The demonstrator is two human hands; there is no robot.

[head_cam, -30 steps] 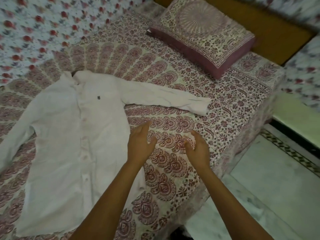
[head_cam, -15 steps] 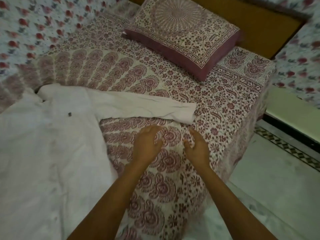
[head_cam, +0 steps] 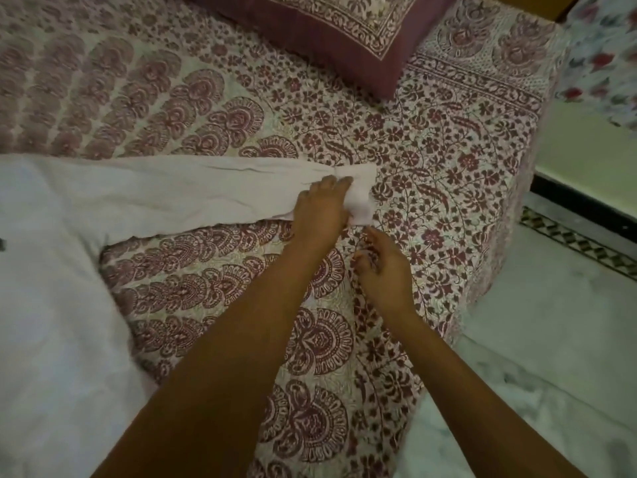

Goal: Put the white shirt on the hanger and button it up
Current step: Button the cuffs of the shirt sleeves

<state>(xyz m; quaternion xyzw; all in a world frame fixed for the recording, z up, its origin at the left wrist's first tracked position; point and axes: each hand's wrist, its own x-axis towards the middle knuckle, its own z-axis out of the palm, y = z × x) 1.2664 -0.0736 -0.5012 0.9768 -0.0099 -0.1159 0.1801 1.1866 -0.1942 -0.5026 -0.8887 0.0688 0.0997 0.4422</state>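
1. The fingers of the left hand are curling over the cuff of the white shirt and bunching it against the thumb.
2. The right hand is hovering just beside the cuff on its near side, with its fingers loosely curled and holding nothing.
3. Change: 1 second ago both hands were empty over the bed, short of the cuff. The left hand has now reached it.
4. Judgement: the sleeve is being taken up, which is an early step. No hanger is showing in view.
5. Left of the cuff, the shirt body is lying flat on the bed. Beyond the cuff, 1 pillow is resting. Right of the cuff, the floor is showing. Nothing is lying on the cuff.
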